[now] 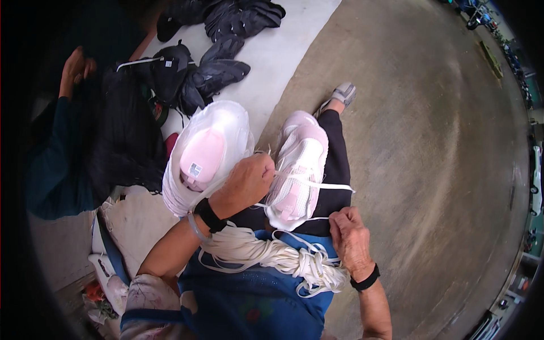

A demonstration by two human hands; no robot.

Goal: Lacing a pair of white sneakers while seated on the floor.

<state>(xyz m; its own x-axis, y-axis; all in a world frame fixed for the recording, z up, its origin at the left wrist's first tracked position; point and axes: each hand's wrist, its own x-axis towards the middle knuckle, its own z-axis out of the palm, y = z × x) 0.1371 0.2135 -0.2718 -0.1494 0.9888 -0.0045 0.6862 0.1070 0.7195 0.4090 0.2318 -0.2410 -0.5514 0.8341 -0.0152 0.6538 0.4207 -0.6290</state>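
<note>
Two hands work over a pink-and-white shoe (297, 144), which lies across the dark trouser leg (335, 164) of the seated person, toe far and heel near. The left hand (247, 177) is closed, its fingers curled, just at the left side of the shoe; what it grips, if anything, cannot be told. The right hand (349, 233) pinches a thin white strand (319, 219) between thumb and fingers, to the right of the heel. One flat white lace (328, 186) crosses the shoe and runs past its right side over the leg. Nearer, a thick bundle (283, 258) of white laces lies on the blue apron (249, 309). Left of the shoe stands a stack (174, 187) of nested pink-and-white uppers, partly behind the left forearm. Both wrists wear black bands, and the left one also a pale bracelet (199, 231). At the far left, black uppers (218, 73) are heaped on a white desk (292, 48). Beside them, a co-worker's hand (75, 67) shows above a dark sleeve (59, 153). A grey shoe on a foot (344, 93) rests on the floor (419, 170), far ahead.
</note>
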